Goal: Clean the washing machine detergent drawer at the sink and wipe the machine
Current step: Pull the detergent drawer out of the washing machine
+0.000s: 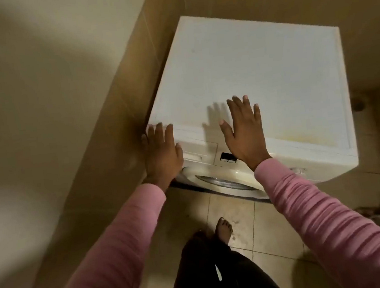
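While we stand before it, washing machine (258, 71) filling the centre and upper right of the frame, white, yellowish stain near its front edge, detergent drawer (199, 151) shut, our left hand (161, 151) and right hand (245, 133) empty, fingers spread wide.

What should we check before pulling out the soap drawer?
1. Drawer shut and in place: ok.
2. Left hand empty and by the drawer: ok.
3. Right hand empty, open over the washing machine top: ok.
4. Machine top free of things that could fall: ok.
5. Cloth for wiping nearby: not ok, none in view.
6. Floor dry for bare feet: cannot tell.
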